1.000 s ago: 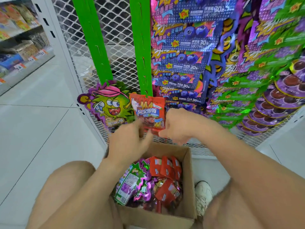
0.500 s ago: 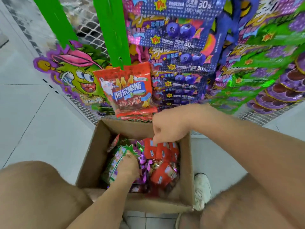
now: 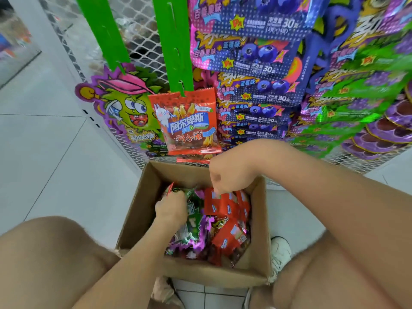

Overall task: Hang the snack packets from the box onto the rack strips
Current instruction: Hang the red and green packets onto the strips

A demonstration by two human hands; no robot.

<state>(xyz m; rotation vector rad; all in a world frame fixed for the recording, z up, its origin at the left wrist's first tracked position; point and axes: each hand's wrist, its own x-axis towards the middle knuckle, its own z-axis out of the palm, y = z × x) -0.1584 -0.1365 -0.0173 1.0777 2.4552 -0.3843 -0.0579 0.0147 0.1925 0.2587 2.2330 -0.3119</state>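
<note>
A cardboard box (image 3: pixel 142 210) stands on the floor between my knees, filled with red snack packets (image 3: pixel 229 239) and green-and-purple packets (image 3: pixel 191 237). My left hand (image 3: pixel 171 210) is down in the box's left half, fingers curled into the green-and-purple packets. Over the far right part of the box, my right hand (image 3: pixel 227 175) pinches the top edge of a red packet (image 3: pixel 219 202). Just above the box, a hung red packet (image 3: pixel 187 123) dangles from the lower end of a green rack strip (image 3: pixel 176 52).
A second green strip (image 3: pixel 104 34) to the left carries a green cartoon packet (image 3: pixel 127 108). Blue packets (image 3: pixel 256 56) and green and purple packets (image 3: pixel 367 103) crowd the wire mesh rack (image 3: pixel 138 36) to the right. My white shoe (image 3: pixel 279 253) rests by the box. Grey floor tiles lie on the left.
Both hands left the red packet hanging on the strip and dropped into the box. My view tilted down and moved closer.
</note>
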